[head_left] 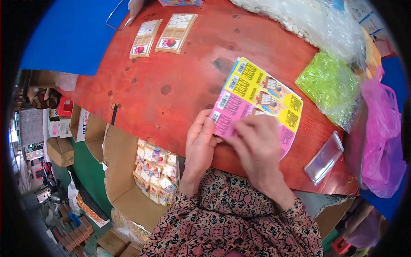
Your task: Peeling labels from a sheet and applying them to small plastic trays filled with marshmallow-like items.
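In front of me is a stack of printed paper sheets (246, 88), yellow and pink panels with barcodes and small pictures. My left hand (201, 139) pinches the stack's near left corner, thumb on top. Over its near part, my right hand (259, 147) is smeared by motion, fingers bent; whether they grip a sheet is unclear. Farther off on the red table lie two small tan trays, the left tray (144, 39) and the right tray (176, 34), each with white pieces and a strawberry picture. To the right sits a clear plastic case (324, 158).
On the right lie a bag of green material (327, 83), a pink plastic bag (379, 128) and a large clear bag of white pieces (299, 21). Below the red table's (171, 111) left edge, an open carton (124, 171) holds many packed trays (155, 171). Blue surface (64, 38) lies far left.
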### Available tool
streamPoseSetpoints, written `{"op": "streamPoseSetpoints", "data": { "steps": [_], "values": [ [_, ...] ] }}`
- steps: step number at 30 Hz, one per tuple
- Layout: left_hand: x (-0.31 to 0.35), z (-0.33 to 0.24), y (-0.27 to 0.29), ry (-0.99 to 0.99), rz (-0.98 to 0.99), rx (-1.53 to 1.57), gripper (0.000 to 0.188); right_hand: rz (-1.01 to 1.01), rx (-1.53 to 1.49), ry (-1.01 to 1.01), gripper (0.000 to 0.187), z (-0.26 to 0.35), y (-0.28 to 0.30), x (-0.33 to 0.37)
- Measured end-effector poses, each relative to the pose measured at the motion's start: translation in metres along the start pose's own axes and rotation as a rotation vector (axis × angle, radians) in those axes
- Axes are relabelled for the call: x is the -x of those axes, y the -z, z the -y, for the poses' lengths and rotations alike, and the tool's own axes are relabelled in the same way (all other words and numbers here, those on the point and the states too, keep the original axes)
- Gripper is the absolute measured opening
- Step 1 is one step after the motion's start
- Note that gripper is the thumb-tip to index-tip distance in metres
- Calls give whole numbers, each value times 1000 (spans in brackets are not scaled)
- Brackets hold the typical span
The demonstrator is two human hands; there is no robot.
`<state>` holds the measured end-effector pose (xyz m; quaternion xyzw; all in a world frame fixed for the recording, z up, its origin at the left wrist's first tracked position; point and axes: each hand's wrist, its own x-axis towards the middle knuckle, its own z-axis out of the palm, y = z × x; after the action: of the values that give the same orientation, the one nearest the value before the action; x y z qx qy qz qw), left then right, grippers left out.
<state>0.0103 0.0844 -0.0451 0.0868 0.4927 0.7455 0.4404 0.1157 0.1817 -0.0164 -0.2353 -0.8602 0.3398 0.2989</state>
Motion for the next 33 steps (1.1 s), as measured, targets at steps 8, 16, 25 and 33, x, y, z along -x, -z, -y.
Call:
{"op": "streamPoseSetpoints", "data": {
  "steps": [8,16,25,33],
  "values": [
    [4,-11,3,127,36,136,22,1,-79,-55,37,-3,-12,3],
    [5,-1,9,-75,9,170,10,-5,-103,-78,38,-2,-8,0],
    [10,-12,-7,-204,-9,-94,12,-71,-96,-49,31,5,-7,-5],
    [9,-2,-4,-339,33,-221,7,-27,-202,-85,23,2,-8,0]
  ]
}}
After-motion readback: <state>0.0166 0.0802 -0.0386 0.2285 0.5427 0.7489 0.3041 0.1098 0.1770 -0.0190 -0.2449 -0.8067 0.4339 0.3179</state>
